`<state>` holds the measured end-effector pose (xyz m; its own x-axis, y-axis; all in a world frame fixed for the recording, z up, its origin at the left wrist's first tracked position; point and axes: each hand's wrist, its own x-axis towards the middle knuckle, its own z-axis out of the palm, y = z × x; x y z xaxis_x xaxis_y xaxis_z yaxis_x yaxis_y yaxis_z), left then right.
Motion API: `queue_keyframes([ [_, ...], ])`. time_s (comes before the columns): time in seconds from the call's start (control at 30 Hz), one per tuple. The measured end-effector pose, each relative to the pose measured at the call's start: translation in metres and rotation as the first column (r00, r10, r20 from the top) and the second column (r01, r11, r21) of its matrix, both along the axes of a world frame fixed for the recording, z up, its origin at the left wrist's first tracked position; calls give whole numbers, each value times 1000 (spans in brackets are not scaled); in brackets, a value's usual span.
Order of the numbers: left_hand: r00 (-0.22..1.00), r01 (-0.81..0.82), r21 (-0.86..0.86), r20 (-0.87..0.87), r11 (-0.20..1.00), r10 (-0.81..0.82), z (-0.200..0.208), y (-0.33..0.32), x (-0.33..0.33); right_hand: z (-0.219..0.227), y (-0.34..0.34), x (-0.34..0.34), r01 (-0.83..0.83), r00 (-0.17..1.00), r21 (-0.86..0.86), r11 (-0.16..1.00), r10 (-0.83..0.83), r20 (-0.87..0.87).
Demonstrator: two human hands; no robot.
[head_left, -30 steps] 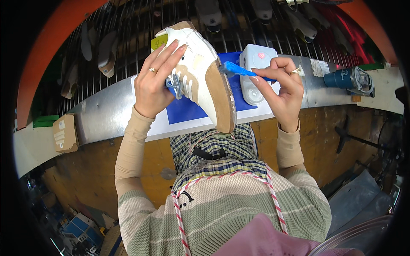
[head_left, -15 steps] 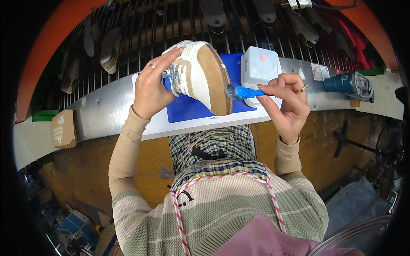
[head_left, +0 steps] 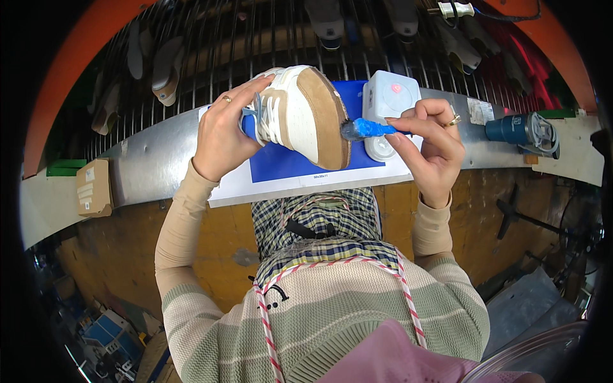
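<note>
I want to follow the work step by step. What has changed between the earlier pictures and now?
The left hand has turned the shoe from upright to lying sideways, sole toward the right hand. The right hand has brought the blue brush to the sole's edge, where its tip now touches. Both grips are unchanged; the white box and blue mat stayed.

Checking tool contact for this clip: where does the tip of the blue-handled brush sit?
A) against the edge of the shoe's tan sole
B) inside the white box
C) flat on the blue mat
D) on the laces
A: the blue-handled brush in the right hand meets the sole rim of the shoe that the left hand holds.
</note>
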<state>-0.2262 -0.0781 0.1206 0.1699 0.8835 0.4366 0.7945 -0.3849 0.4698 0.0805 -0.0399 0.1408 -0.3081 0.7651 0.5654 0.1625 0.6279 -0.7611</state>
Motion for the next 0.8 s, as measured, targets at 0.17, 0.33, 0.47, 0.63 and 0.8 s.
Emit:
queue_keyframes([
  [0.17,993,67,-183,110,981,-47,5,-5,2,7,5,0,-18,999,156,988,12,37],
  [0.33,975,152,-338,204,929,-85,5,-12,3,11,11,-1,-55,998,243,968,43,54],
  [0.47,956,215,-466,278,858,-89,5,-17,2,11,14,-1,-98,995,264,959,90,44],
  [0.63,927,290,-568,366,770,-79,3,-19,-2,11,15,-2,-116,992,303,946,95,84],
  [0.8,899,321,-626,437,710,-21,-6,-21,-10,8,9,-1,-129,988,216,968,108,108],
])
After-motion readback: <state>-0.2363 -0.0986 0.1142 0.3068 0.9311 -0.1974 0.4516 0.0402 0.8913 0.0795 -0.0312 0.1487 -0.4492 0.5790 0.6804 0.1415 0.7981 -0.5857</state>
